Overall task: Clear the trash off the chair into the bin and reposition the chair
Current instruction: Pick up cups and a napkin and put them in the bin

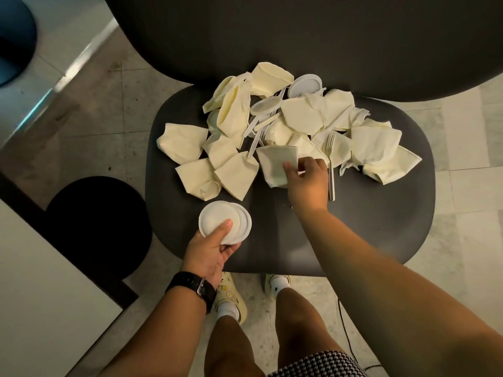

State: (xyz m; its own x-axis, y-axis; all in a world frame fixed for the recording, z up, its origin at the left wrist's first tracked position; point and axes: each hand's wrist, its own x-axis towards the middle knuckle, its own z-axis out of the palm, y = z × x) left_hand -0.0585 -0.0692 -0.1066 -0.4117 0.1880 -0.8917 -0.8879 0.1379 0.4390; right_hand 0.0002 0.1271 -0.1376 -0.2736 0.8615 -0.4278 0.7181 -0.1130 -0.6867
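My right hand (309, 180) reaches out over the seat, its fingers (289, 166) pinching the lower edge of a flattened cream paper cup (275, 165) that lies at the near side of the heap. The thumb side is hidden under the hand, so I cannot tell how far the grip wraps round.

My left hand (211, 250) sits lower and nearer to me, thumb pressed across the top and fingers curled beneath a small stack of round white paper lids (226, 223), which it holds just above the front of the seat. A black watch (194, 285) bands that wrist.

Beyond the hands, a pile of crushed cream paper cups (236, 115) spreads across the middle and back of the dark grey rounded chair seat (367, 219), mixed with more round white lids (304, 85), crumpled white napkins (353, 115) and white plastic cutlery; a white plastic fork (330, 164) lies just right of my right hand, tines pointing away from me.

The dark chair back (299, 36) fills the top of the view. To the left of the seat, on the pale tiled floor (468, 164), stands a round black bin (100, 227), near the seat's front left corner. My legs and cream clogs (231, 297) show below the seat's front edge.
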